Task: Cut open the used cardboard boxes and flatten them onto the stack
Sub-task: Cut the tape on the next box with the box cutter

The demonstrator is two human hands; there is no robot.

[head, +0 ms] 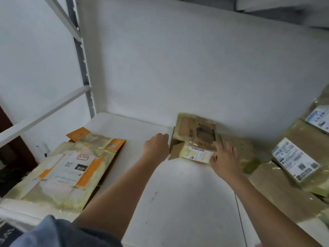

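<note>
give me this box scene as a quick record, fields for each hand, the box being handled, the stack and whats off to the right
left hand: at the left side of the small box, fingers hidden
right hand: fingers spread flat on the box's right side
small box: taped, labelled, near the wall on the white table
flattened stack: orange and white cardboard at the table's left
unopened boxes: labelled, piled at the right
</note>
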